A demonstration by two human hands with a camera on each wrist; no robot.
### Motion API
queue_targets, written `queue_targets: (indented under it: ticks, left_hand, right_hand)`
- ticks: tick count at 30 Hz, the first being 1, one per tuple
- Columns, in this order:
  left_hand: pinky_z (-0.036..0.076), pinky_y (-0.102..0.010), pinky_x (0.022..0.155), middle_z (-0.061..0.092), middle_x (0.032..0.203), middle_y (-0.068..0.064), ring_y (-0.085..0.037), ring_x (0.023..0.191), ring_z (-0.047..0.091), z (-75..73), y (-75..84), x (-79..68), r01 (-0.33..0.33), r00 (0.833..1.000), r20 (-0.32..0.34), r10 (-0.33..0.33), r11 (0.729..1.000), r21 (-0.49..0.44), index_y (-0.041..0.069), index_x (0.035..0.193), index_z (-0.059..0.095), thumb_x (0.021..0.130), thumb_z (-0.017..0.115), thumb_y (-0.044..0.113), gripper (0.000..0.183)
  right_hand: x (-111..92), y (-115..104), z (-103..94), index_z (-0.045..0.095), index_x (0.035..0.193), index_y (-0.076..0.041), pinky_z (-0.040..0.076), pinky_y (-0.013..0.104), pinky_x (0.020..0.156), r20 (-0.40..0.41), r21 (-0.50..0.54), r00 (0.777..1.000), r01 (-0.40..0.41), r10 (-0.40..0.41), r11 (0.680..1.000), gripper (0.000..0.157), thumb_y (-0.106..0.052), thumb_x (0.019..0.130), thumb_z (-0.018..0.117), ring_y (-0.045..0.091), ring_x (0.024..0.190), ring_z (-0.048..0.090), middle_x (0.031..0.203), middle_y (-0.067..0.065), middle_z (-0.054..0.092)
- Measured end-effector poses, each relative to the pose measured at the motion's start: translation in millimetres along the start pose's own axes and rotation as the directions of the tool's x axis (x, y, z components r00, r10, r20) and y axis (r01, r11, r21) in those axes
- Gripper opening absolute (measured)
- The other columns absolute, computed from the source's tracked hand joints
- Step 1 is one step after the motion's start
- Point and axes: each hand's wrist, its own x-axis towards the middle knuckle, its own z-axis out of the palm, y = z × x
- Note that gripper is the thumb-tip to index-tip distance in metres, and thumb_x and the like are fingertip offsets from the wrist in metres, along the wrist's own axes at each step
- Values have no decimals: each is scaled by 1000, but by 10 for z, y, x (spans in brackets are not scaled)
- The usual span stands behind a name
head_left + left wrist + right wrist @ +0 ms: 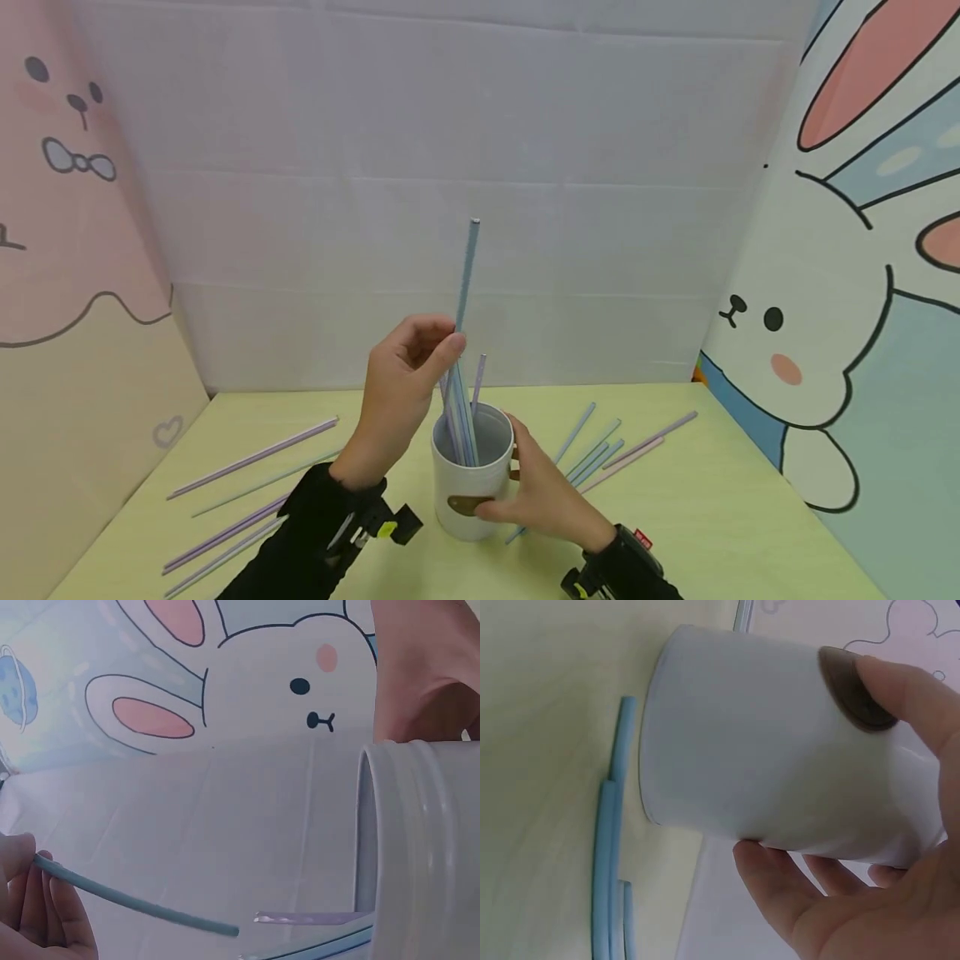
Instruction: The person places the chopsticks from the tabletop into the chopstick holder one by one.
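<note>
My left hand [399, 383] pinches a light blue straw [467, 271] between thumb and fingers, holding it almost upright above a white cup [457, 482]. In the left wrist view the lower end of this straw [187, 920] shows outside the cup's rim, close to the tips of the straws inside. Several blue and purple straws [463, 437] lean in the cup toward its left side. My right hand [551, 496] grips the cup from the right, its thumb by a brown oval badge [855, 690] and the fingers around the other side.
Purple, pale green and whitish straws [251, 458] lie spread on the left of the pale yellow table [720, 517]. Blue, purple and pink straws [637, 450] lie on the right, some close beside the cup's base. A white sheet [600, 250] hangs behind, with cartoon-printed panels at both sides.
</note>
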Motion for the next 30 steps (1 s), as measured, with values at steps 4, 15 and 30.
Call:
queue_targets:
  ticks: [4, 15, 30]
  left_hand:
    - [51, -34, 81, 62, 101, -9, -24, 92, 58, 66, -18, 15, 49, 999, -2, -49, 998, -33, 6, 111, 59, 92, 64, 12, 21]
    - [53, -30, 82, 64, 95, 5, -9, 88, 61, 69, -761, -237, 103, 994, 2, -106, 975, 196, 17, 107, 62, 87, 71, 29, 25]
    - [55, -27, 71, 63, 91, 9, -6, 81, 61, 16, -942, -389, -15, 1000, 27, 7, 950, 311, 14, 109, 61, 87, 71, 22, 26]
  right_hand:
    - [-8, 64, 39, 19, 147, -6, 47, 48, 89, -24, -14, 1000, -8, 8, 1000, 101, -8, 69, 84, 34, 119, 44, 136, 16, 39]
    - [8, 397, 70, 15, 149, -23, 47, 40, 90, -19, -42, 999, -43, 42, 998, 106, -20, 70, 86, 23, 122, 43, 140, 4, 36]
    - [11, 419, 64, 14, 149, -24, 48, 39, 88, -9, -50, 998, -61, 61, 997, 106, -22, 71, 85, 23, 121, 44, 140, 3, 36]
